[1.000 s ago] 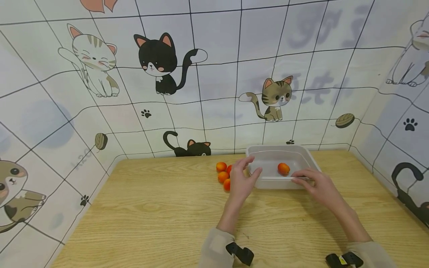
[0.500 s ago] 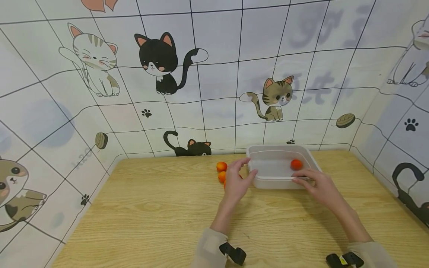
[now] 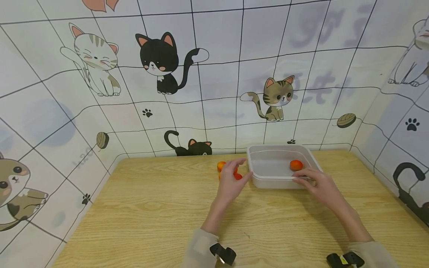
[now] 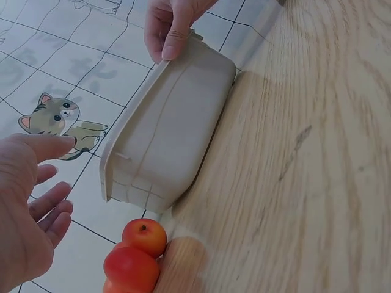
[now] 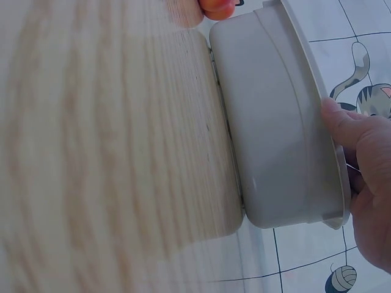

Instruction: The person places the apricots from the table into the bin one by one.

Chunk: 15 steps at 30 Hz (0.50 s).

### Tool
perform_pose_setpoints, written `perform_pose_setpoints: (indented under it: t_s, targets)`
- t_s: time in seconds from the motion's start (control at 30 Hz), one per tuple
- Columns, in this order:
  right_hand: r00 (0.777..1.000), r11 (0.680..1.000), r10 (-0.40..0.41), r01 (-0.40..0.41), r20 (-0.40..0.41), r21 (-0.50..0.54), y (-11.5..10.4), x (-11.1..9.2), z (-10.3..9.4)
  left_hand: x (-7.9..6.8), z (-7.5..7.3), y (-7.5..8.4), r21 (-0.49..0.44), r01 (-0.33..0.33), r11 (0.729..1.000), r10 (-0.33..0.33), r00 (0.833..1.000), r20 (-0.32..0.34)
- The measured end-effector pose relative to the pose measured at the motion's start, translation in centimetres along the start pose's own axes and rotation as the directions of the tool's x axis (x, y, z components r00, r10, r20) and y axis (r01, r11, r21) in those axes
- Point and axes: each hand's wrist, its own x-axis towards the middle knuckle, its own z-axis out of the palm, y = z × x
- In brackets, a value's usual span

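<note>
A white plastic container (image 3: 273, 182) stands at the table's back edge. One small orange-red fruit (image 3: 296, 165) lies inside it, to the right. My right hand (image 3: 323, 188) pinches the container's near rim at its right end, thumb outside; the right wrist view shows this grip on the container wall (image 5: 275, 134) closely. Just left of the container, my left hand (image 3: 230, 182) hovers with fingers spread and nothing between them. Several more orange-red fruits (image 3: 221, 166) sit partly hidden behind it. In the left wrist view, one fruit (image 4: 144, 237) shows a dark stem end.
The wooden table (image 3: 151, 212) reaches toward me, with bare surface in front and to the left. A cat-patterned wall covering (image 3: 218, 82) rises directly behind the container and continues along both sides.
My left hand has moved left and slightly down, away from the container. The fruit inside has rolled to the right. The right hand keeps its hold on the rim.
</note>
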Motion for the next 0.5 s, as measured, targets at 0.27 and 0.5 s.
perform_pose_setpoints:
  t_s: [0.27,0.5]
  targets:
    - [1.0,1.0,-0.009,0.009,-0.003,0.002,0.0,0.0,-0.1,-0.2,-1.0,-0.4,-0.016,-0.034,0.999,0.034,0.999,0.032]
    - [1.0,1.0,-0.009,0.009,0.0,-0.003,0.1,0.0,0.0,-0.6,-1.9,-1.0,0.019,-0.061,0.998,0.06,0.997,0.046]
